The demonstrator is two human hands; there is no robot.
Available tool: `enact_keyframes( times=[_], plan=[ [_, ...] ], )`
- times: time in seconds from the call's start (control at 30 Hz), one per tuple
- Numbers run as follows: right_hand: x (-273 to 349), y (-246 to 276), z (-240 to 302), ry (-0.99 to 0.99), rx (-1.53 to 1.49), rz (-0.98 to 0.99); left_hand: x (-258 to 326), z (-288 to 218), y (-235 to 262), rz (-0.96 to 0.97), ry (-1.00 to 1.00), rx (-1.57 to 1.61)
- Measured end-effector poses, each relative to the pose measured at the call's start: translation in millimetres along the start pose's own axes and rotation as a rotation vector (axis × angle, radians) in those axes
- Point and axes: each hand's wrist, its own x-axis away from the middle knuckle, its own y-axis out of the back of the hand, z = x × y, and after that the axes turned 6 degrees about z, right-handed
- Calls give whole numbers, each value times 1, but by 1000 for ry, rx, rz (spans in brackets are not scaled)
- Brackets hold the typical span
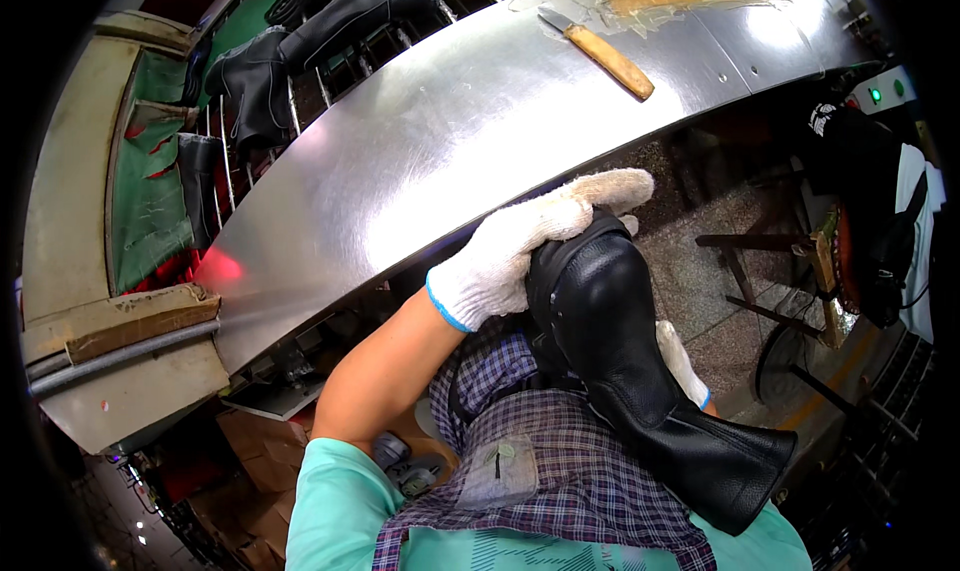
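Note:
A black leather boot (610, 321) is held over my lap, its toe end up near the bench and its open shaft slanting down to the right. My left hand (540, 236), in a white knit glove with a blue cuff, grips the toe and sole edge. Its index finger stretches out past the toe. My right hand (682, 363), gloved the same way, is behind the boot on its right side. Most of that hand and its fingers are hidden, but it appears to support the boot from behind.
A curved metal bench (450, 161) spans the space ahead, with a wooden-handled knife (610, 61) on it. Several black boots (345, 26) rest on a metal rack behind the bench. A wooden stool (825, 276) stands at the right, near a person in dark clothing (860, 181).

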Motion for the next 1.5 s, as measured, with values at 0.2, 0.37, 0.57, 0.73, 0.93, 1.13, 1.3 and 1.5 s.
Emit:
enact_keyframes(
  times=[0.2,0.37,0.57,0.73,0.93,1.13,1.3,1.5],
  plan=[
    [0,-1,2,-8,-5,8,-6,13,12,-47,-80,13],
    [0,-2,5,-23,-10,17,-3,10,21,-21,-105,-45],
    [3,3,8,-30,-10,47,3,17,30,-127,-139,-5],
    [-13,5,24,-10,1,169,11,1,17,-108,-99,-183],
    [-50,-83,97,269,-575,618,36,-2,21,-115,-259,4],
    [-15,-39,37,-74,-25,-326,69,-36,17,-62,-226,-410],
    [-29,-58,50,-277,-237,-177,52,-52,34,-3,-249,42],
    [-28,-33,24,-130,-402,-128,40,-16,52,-12,-218,-25]
  ],
)
